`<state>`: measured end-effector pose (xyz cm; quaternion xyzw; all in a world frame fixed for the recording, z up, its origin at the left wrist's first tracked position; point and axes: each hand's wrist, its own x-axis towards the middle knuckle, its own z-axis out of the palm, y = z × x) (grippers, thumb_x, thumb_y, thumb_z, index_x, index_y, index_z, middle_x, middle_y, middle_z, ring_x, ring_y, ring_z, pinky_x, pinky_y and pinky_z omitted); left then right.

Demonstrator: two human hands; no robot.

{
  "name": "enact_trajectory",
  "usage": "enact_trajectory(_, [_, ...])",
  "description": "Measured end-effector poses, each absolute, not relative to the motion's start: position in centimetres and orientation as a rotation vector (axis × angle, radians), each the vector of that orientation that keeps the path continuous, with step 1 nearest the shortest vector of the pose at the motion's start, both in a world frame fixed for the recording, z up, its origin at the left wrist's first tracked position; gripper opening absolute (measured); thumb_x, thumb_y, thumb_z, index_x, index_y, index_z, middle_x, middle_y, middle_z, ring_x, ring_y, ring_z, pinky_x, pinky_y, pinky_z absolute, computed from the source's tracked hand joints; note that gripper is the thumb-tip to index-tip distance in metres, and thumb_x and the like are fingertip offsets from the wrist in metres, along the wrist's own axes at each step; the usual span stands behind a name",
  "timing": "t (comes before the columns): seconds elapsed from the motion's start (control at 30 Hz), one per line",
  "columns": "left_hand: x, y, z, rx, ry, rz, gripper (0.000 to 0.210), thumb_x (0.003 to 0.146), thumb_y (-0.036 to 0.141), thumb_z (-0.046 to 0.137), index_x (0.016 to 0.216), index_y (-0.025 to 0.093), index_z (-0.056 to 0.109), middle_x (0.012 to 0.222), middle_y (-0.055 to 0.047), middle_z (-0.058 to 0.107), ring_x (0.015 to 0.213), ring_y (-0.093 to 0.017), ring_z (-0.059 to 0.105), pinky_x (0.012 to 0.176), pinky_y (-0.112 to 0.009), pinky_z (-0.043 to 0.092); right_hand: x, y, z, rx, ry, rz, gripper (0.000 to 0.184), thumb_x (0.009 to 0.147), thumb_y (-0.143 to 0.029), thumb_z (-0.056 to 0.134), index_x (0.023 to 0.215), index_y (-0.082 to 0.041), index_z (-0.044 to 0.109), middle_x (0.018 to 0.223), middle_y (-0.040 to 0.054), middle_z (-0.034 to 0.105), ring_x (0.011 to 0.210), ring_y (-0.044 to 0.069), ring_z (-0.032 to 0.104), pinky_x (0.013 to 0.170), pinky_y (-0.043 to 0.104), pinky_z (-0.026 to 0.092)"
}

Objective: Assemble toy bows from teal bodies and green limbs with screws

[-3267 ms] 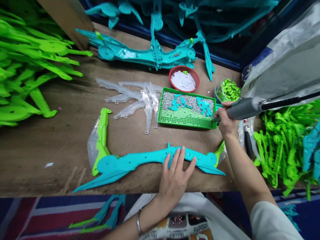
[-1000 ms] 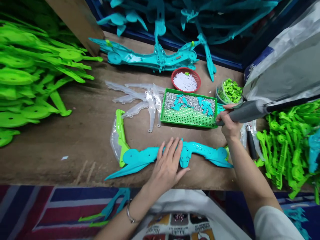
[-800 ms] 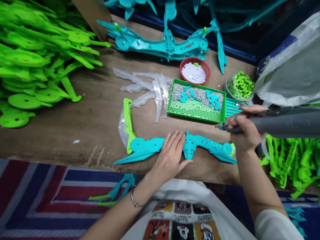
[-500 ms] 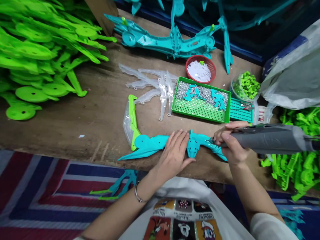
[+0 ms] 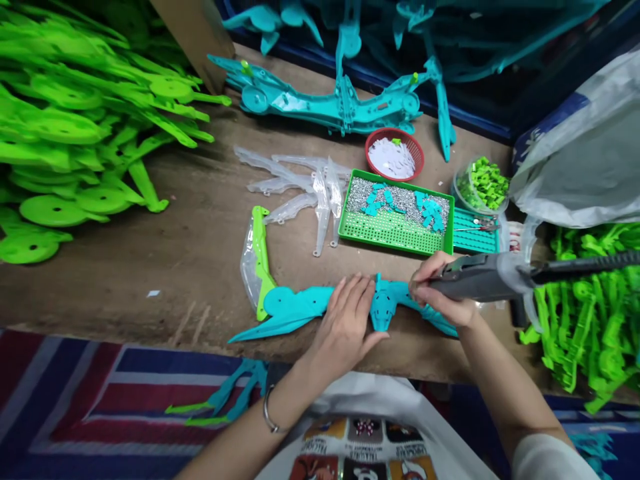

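Note:
A turquoise plastic bow-shaped part [image 5: 305,303] lies along the table's front edge. A lime green arm with a clear wing [image 5: 261,263] is joined at its left end. My left hand [image 5: 347,317] rests flat across its middle, fingers stretched out, just left of the central crest. Wrapped in my right hand [image 5: 443,293] is a grey electric screwdriver [image 5: 480,277], its cord running off to the right. The tool's front end is over the right half of the turquoise part; its tip is hidden behind my fingers.
Behind my hands are a green tray [image 5: 395,243] of screws and small turquoise pieces, a red basket [image 5: 420,163], clear plastic wings [image 5: 323,207] and a tub of green clips [image 5: 483,187]. Green parts are heaped left [image 5: 65,133] and right [image 5: 590,320].
The screwdriver has tilted more upright and its front end has shifted left, with my right hand. My left hand stays on the turquoise part. The whole view has shifted slightly.

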<state>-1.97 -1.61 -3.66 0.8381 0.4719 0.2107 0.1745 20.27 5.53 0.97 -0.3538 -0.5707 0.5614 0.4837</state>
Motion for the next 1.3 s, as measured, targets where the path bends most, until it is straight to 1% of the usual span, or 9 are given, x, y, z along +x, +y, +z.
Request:
enact_trajectory(0.1, [-2.0, -1.6, -3.7, 2.392, 1.327, 0.606, 0.091, 0.091, 0.05, 0.067, 0.159, 0.007, 0.024, 0.155, -0.025, 0.045, 0.149, -0.038, 0.037, 0.122, -0.06, 0.033, 20.1, 8.4, 2.5, -0.74, -1.336, 1.168, 0.022, 0.082, -0.028, 0.074, 0.102, -0.024, 0.065, 0.057, -0.0064, 0.059, 0.045, 0.013, 0.054, 0.05, 0.031, 0.05])
enact_trajectory(0.17, [-2.0, -1.5, -3.8, 2.399, 1.322, 0.603, 0.091, 0.091, 0.051, 0.067, 0.159, 0.007, 0.025, 0.155, -0.025, 0.046, 0.149, -0.038, 0.037, 0.122, -0.059, 0.034, 19.7, 10.5, 2.8, -0.721, -1.231, 0.971, 0.022, 0.081, -0.026, 0.073, 0.101, -0.026, 0.062, 0.057, -0.0078, 0.058, 0.044, 0.013, 0.054, 0.05, 0.031, 0.05])
enact_trajectory(0.23, [-2.0, -1.5, -3.9, 2.394, 1.329, 0.599, 0.093, 0.09, 0.051, 0.068, 0.159, 0.008, 0.024, 0.154, -0.025, 0.046, 0.148, -0.038, 0.039, 0.122, -0.06, 0.034, 19.2, 12.1, 2.1, -0.781, -1.176, 0.894, 0.022, 0.081, -0.027, 0.072, 0.099, -0.027, 0.06, 0.057, -0.0083, 0.058, 0.044, 0.013, 0.054, 0.051, 0.03, 0.05])
enact_trajectory(0.47, [-2.1, -1.6, -4.1, 2.353, 1.335, 0.589, 0.097, 0.087, 0.05, 0.072, 0.161, 0.01, 0.023, 0.156, -0.023, 0.045, 0.15, -0.037, 0.038, 0.122, -0.059, 0.035, 18.2, 13.4, -1.3, -0.961, -1.179, 0.913, 0.029, 0.08, -0.033, 0.074, 0.099, -0.023, 0.056, 0.055, -0.0083, 0.058, 0.045, 0.014, 0.056, 0.051, 0.03, 0.05])
enact_trajectory(0.6, [-2.1, -1.6, -4.2, 2.347, 1.335, 0.598, 0.097, 0.087, 0.049, 0.072, 0.161, 0.01, 0.023, 0.157, -0.023, 0.045, 0.15, -0.037, 0.037, 0.122, -0.06, 0.035, 18.0, 13.4, -1.4, -0.94, -1.16, 0.944, 0.027, 0.081, -0.031, 0.074, 0.098, -0.024, 0.056, 0.055, -0.0091, 0.058, 0.044, 0.013, 0.056, 0.051, 0.03, 0.049])
enact_trajectory(0.77, [-2.1, -1.6, -4.3, 2.359, 1.333, 0.576, 0.092, 0.088, 0.05, 0.072, 0.158, 0.008, 0.028, 0.157, -0.023, 0.044, 0.15, -0.037, 0.036, 0.123, -0.059, 0.034, 17.8, 13.7, -1.2, -0.944, -1.165, 0.97, 0.026, 0.079, -0.03, 0.074, 0.096, -0.024, 0.055, 0.054, -0.0091, 0.059, 0.043, 0.013, 0.055, 0.05, 0.029, 0.05])
enact_trajectory(1.07, [-2.1, -1.6, -4.1, 2.362, 1.332, 0.599, 0.095, 0.087, 0.05, 0.072, 0.159, 0.007, 0.027, 0.157, -0.024, 0.044, 0.15, -0.037, 0.036, 0.122, -0.059, 0.035, 17.7, 13.9, -1.1, -0.936, -1.228, 0.992, 0.022, 0.08, -0.026, 0.074, 0.095, -0.023, 0.058, 0.054, -0.0083, 0.059, 0.043, 0.014, 0.056, 0.048, 0.029, 0.048])
enact_trajectory(1.23, [-2.0, -1.8, -3.8, 2.342, 1.427, 0.609, 0.094, 0.088, 0.052, 0.07, 0.158, 0.006, 0.028, 0.164, -0.027, 0.029, 0.155, -0.042, 0.022, 0.121, -0.064, 0.033, 17.6, 14.2, -1.2, -0.968, -1.226, 1.03, 0.022, 0.078, -0.029, 0.075, 0.092, -0.022, 0.059, 0.054, -0.0082, 0.057, 0.043, 0.013, 0.054, 0.049, 0.03, 0.049])
enact_trajectory(1.3, [-1.8, -1.9, -3.6, 2.336, 1.486, 0.599, 0.093, 0.087, 0.055, 0.07, 0.156, 0.006, 0.032, 0.164, -0.027, 0.029, 0.155, -0.045, 0.02, 0.121, -0.068, 0.03, 17.6, 14.1, -0.4, -0.961, -1.237, 1.016, 0.021, 0.079, -0.028, 0.075, 0.093, -0.022, 0.061, 0.054, -0.008, 0.057, 0.043, 0.013, 0.054, 0.049, 0.031, 0.049])
